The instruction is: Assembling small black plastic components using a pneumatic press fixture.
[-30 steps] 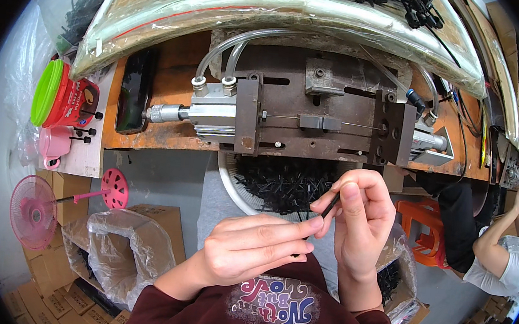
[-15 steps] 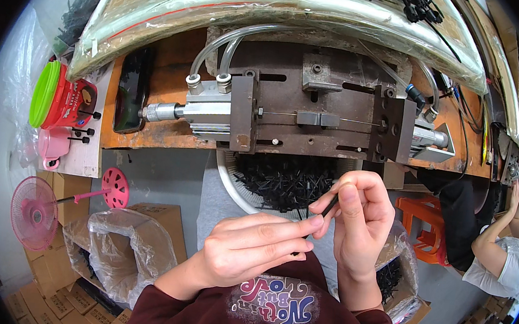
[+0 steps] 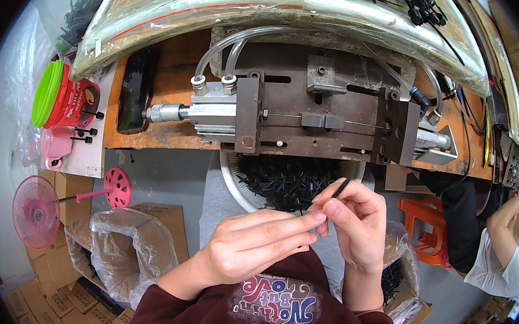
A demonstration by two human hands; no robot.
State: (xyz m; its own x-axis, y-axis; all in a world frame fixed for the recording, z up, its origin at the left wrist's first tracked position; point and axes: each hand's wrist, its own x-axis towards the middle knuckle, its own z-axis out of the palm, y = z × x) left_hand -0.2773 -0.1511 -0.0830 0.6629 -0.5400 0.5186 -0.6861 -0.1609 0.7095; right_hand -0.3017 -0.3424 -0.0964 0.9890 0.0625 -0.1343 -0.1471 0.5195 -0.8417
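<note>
A short, thin black rod [image 3: 341,187] sticks up from between the thumb and fingers of my right hand [image 3: 356,223]. My left hand [image 3: 256,239] is closed, its long fingers pressed together and their tips against my right hand's fingertips. Whatever lies inside the left fingers is hidden. Both hands are above my lap, in front of a white basket [image 3: 228,184] heaped with small black pieces [image 3: 282,182]. Beyond them a brown metal fixture [image 3: 286,136] with pneumatic cylinders is on the bench, a thin wire and small grey block [image 3: 321,122] at its middle.
A red bucket with a green rim [image 3: 70,99] and a pink cup [image 3: 57,144] stand at left, above a pink fan [image 3: 36,211]. Plastic-lined boxes [image 3: 125,246] flank me. At right are an orange stool [image 3: 426,229] and another person [image 3: 501,257].
The black rod has turned more upright and shifted up and right in my right fingers. My left fingertips have moved slightly right. The other person's arm has reached farther up.
</note>
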